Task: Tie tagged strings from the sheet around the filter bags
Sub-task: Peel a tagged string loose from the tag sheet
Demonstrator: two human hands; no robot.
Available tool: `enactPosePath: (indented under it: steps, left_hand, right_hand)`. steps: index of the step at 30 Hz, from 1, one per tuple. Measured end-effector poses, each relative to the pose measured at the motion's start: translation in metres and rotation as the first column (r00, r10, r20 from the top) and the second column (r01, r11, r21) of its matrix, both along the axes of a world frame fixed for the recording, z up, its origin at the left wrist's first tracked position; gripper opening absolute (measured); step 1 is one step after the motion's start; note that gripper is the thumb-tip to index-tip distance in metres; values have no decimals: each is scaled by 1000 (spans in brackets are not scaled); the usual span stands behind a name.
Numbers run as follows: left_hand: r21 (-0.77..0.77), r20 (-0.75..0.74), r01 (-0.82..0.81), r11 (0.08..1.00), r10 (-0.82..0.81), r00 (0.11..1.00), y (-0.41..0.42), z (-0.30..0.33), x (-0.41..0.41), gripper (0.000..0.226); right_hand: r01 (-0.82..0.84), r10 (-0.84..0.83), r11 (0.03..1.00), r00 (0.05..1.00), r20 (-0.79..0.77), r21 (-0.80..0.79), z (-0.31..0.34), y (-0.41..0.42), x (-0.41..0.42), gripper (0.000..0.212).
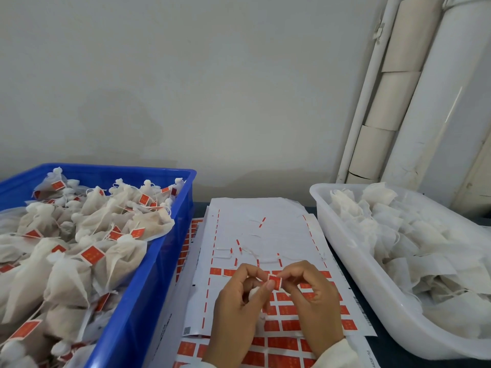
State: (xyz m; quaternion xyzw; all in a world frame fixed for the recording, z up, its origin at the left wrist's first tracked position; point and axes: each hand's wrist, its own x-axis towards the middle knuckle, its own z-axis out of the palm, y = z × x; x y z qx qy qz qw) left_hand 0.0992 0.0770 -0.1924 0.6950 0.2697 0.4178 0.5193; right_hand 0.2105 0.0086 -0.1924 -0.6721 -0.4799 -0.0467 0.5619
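Observation:
A white sheet (265, 235) of red tags with strings lies on the table between two bins. Its upper part is stripped of tags; red tags fill its lower part. Over the sheet, my left hand (236, 309) grips the gathered neck of a white filter bag (254, 292), mostly hidden by the fingers. My right hand (310, 301) pinches a red tag (275, 281) between thumb and forefinger, close against the left fingertips. The string between tag and bag is too fine to make out.
A blue crate (170, 261) at left holds several tied filter bags with red tags. A white tub (350, 261) at right holds untied filter bags. More tag sheets (191, 235) lie under the top one. White pipes (438, 102) stand at the back right wall.

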Motion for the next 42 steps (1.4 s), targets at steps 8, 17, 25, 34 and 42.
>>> enactPosePath:
  steps: [8, 17, 25, 34, 42]
  left_hand:
    - [-31, 3, 28, 999, -28, 1000, 1, 0, 1, 29]
    - [-57, -34, 52, 997, -54, 998, 0, -5, 3, 22]
    - [-13, -143, 38, 999, -40, 989, 1, -6, 2, 14]
    - [28, -230, 39, 999, -31, 973, 0, -4, 1, 13]
    - [42, -232, -94, 995, 101, 967, -1, 0, 0, 17]
  right_hand:
    - [-7, 7, 1000, 999, -49, 13, 0, 0, -1, 36]
    - [-25, 30, 999, 992, -122, 40, 4, -1, -3, 39]
    - [-50, 52, 999, 991, -125, 16, 5, -1, -3, 31]
    - [-94, 90, 995, 982, -164, -20, 7, -2, -4, 24]
    - [-316, 252, 943, 881, -400, -102, 15, -4, -7, 8]
